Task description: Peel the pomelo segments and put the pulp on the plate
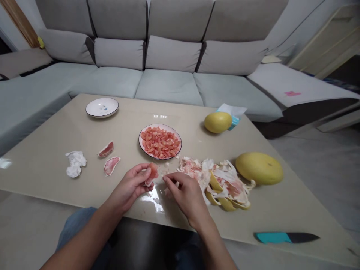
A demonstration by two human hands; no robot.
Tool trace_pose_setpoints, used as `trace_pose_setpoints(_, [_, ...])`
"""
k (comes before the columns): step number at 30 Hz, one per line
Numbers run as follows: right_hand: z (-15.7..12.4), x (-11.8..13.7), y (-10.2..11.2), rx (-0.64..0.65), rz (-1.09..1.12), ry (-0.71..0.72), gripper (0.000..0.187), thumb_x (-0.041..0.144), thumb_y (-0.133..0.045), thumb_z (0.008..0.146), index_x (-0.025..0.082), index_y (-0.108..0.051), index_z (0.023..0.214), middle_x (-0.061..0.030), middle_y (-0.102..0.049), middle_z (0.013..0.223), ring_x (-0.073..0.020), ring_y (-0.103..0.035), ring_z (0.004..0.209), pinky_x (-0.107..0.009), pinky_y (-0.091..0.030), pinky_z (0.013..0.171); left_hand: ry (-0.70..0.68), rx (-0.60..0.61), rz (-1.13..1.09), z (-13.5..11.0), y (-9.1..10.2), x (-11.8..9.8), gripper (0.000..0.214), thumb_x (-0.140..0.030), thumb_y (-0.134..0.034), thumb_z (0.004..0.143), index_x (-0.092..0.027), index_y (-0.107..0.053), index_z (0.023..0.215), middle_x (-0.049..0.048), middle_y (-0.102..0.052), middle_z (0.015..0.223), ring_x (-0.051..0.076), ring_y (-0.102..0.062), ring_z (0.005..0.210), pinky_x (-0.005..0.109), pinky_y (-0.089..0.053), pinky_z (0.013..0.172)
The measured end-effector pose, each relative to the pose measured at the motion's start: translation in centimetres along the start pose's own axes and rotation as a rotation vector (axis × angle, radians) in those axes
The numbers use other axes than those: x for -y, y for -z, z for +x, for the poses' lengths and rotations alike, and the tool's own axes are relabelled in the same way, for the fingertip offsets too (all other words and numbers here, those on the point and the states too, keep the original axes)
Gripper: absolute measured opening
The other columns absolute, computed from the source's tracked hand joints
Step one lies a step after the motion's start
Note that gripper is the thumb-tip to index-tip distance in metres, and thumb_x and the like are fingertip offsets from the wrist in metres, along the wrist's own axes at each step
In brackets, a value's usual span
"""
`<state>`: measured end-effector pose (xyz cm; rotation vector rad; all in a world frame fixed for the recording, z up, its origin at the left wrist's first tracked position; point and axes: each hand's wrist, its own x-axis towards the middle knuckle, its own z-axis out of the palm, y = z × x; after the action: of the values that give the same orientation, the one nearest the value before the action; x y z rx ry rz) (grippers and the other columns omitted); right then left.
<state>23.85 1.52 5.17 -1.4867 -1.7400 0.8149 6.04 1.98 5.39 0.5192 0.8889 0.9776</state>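
Note:
My left hand (pixel 132 185) is closed around a pink pomelo segment (pixel 152 172), held just above the table's near edge. My right hand (pixel 184 193) is beside it, fingers pinched together near the segment; what they pinch is too small to make out. Behind the hands stands a plate of peeled pink pomelo pieces (pixel 160 142). A heap of peel and white membrane (pixel 222 182) lies just right of my right hand. Two unpeeled segments (pixel 109 157) lie to the left.
On the beige table (pixel 42 165): an empty white plate (pixel 102 107) at the back left, crumpled tissue (pixel 75 163), two whole yellow pomelos (pixel 259 168) (pixel 218 122), a tissue pack (pixel 234 112), and a teal-handled knife (pixel 285 237) at the near right. A grey sofa (pixel 168 56) stands behind.

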Motion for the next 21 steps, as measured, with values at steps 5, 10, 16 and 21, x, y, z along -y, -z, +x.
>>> trace_pose_setpoints(5, [-0.2, 1.2, -0.3, -0.046, 0.190, 0.011, 0.015, 0.027, -0.059, 0.084, 0.020, -0.072, 0.086, -0.0060, -0.069, 0.086, -0.0167, -0.057, 0.067, -0.028, -0.045, 0.061, -0.066, -0.051, 0.037, -0.1, -0.3, 0.0, 0.029, -0.029, -0.075, 0.076, -0.016, -0.064, 0.100, 0.0012, -0.063, 0.080, 0.007, -0.054, 0.061, 0.024, -0.047, 0.069])
trace_pose_setpoints(10, [-0.4, 2.2, -1.0, -0.011, 0.377, -0.146, 0.017, 0.032, -0.064, 0.079, 0.018, -0.072, 0.084, -0.0048, -0.070, 0.078, -0.0171, -0.059, 0.068, -0.027, -0.044, 0.061, -0.084, -0.049, 0.052, -0.1, -0.5, 0.1, 0.032, -0.029, -0.076, 0.076, -0.016, -0.064, 0.102, 0.0011, -0.064, 0.079, 0.008, -0.056, 0.063, 0.023, -0.047, 0.069])
trace_pose_setpoints(16, [-0.2, 2.0, -1.3, -0.015, 0.513, -0.235, 0.019, 0.035, -0.069, 0.074, 0.016, -0.072, 0.078, -0.0026, -0.069, 0.069, -0.0147, -0.058, 0.060, -0.025, -0.045, 0.057, -0.123, -0.033, 0.094, -0.3, -0.7, 0.2, 0.031, -0.029, -0.076, 0.075, -0.016, -0.064, 0.100, 0.0017, -0.066, 0.081, 0.009, -0.058, 0.065, 0.022, -0.046, 0.069])
trace_pose_setpoints(21, [-0.1, 1.7, -1.3, 0.019, 0.535, -0.269, 0.023, 0.038, -0.070, 0.073, 0.017, -0.073, 0.080, -0.0014, -0.067, 0.067, -0.0124, -0.053, 0.054, -0.023, -0.042, 0.051, -0.173, -0.065, 0.151, -0.2, -0.7, 0.2, 0.032, -0.026, -0.079, 0.072, -0.017, -0.065, 0.099, 0.0017, -0.067, 0.081, 0.010, -0.059, 0.068, 0.022, -0.044, 0.069])
